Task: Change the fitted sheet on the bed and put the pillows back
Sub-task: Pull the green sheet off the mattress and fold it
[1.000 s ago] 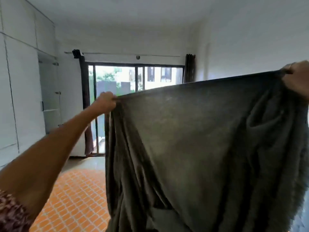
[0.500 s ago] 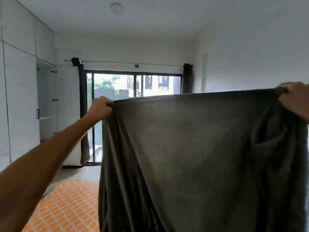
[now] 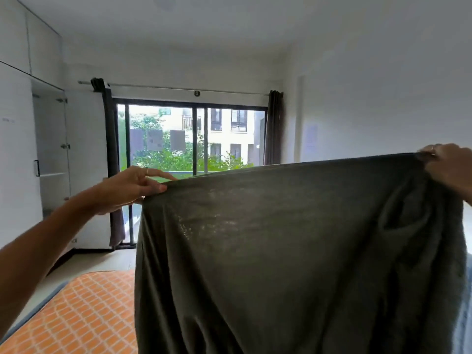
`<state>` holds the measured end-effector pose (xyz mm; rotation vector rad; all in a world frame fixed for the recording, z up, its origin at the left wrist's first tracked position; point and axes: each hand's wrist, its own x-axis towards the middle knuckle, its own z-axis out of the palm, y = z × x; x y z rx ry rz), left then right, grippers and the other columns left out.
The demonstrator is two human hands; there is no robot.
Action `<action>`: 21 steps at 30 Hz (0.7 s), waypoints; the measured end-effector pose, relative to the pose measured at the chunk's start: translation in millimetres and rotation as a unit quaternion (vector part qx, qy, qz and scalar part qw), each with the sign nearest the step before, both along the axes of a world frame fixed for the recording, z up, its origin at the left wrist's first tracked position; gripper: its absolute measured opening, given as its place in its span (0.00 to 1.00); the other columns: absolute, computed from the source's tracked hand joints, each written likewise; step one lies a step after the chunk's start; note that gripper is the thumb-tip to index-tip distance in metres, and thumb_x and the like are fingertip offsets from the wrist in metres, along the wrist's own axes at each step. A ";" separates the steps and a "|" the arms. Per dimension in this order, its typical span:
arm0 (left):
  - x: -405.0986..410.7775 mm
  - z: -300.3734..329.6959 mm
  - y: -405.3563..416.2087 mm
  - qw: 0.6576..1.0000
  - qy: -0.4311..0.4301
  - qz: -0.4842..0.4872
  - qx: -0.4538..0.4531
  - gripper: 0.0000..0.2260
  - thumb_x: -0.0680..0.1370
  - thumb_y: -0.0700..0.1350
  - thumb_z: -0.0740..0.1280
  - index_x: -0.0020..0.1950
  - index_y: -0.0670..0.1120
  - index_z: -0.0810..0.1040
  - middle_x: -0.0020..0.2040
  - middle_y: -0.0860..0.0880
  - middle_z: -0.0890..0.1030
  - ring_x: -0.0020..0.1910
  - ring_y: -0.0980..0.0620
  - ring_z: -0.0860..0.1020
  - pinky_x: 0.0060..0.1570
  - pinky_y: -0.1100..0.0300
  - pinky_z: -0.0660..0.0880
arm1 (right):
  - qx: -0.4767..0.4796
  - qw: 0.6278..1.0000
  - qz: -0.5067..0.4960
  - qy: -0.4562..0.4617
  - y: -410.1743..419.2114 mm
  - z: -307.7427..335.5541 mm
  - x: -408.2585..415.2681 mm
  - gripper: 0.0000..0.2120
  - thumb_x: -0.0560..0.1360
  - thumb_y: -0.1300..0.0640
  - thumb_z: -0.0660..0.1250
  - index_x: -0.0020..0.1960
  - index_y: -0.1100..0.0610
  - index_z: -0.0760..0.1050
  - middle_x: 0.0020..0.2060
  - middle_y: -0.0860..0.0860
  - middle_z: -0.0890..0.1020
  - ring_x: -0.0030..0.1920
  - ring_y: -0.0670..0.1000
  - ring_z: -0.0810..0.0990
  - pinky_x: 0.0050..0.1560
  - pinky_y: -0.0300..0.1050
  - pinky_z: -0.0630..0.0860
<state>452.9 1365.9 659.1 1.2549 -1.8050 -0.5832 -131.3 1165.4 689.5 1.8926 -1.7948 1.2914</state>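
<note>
Spreading the dark grey thin fabric sheet (image 3: 293, 251) over the orange lattice-patterned mattress (image 3: 84, 315) needs its top edge level and taut: my left hand (image 3: 127, 187) pinches one corner, forefinger straight, right hand (image 3: 449, 167) curled on the other

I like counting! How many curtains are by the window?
2. One curtain hangs bunched at the window's left side, the other curtain at its right side. The held-up sheet covers the window's lower right part, so something could hide there.
</note>
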 end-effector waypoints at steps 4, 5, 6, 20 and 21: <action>-30.5 -5.1 -12.5 0.972 -0.190 0.126 -0.053 0.08 0.78 0.44 0.67 0.57 0.50 0.80 0.42 0.44 0.85 0.42 0.53 0.82 0.38 0.71 0.72 | 0.140 0.988 0.012 0.060 -27.0 -39.0 -22.8 0.27 0.58 0.28 0.56 0.40 0.49 0.76 0.48 0.63 0.82 0.49 0.64 0.79 0.52 0.55 0.74; -39.7 -8.4 -16.9 0.946 -0.279 0.150 -0.064 0.08 0.79 0.46 0.66 0.55 0.46 0.82 0.46 0.44 0.85 0.46 0.51 0.81 0.40 0.69 0.69 | 0.185 0.978 0.025 0.097 -20.9 -46.6 -16.5 0.30 0.56 0.22 0.62 0.40 0.47 0.73 0.49 0.62 0.82 0.47 0.60 0.79 0.50 0.51 0.73; -50.0 -16.7 -21.2 0.925 -0.338 0.161 -0.069 0.11 0.79 0.47 0.65 0.55 0.43 0.83 0.49 0.43 0.84 0.50 0.48 0.80 0.43 0.65 0.66 | 0.236 0.961 0.033 0.141 -7.9 -54.4 -3.7 0.33 0.52 0.20 0.66 0.42 0.47 0.73 0.49 0.58 0.83 0.45 0.56 0.78 0.49 0.48 0.71; -180.4 -89.9 -46.5 0.899 -0.365 -0.092 -0.225 0.14 0.76 0.43 0.61 0.48 0.37 0.84 0.40 0.41 0.85 0.39 0.46 0.83 0.42 0.59 0.75 | 0.205 0.857 0.471 0.036 115.2 -138.2 201.1 0.11 0.69 0.52 0.74 0.51 0.47 0.79 0.46 0.46 0.84 0.44 0.32 0.79 0.50 0.27 0.72; -181.5 -92.4 -43.5 0.902 -0.358 -0.090 -0.223 0.14 0.76 0.42 0.60 0.49 0.38 0.84 0.41 0.41 0.85 0.39 0.45 0.83 0.42 0.57 0.77 | 0.231 0.844 0.484 0.023 117.5 -146.8 209.6 0.11 0.69 0.50 0.73 0.51 0.49 0.81 0.47 0.48 0.85 0.46 0.36 0.80 0.53 0.33 0.75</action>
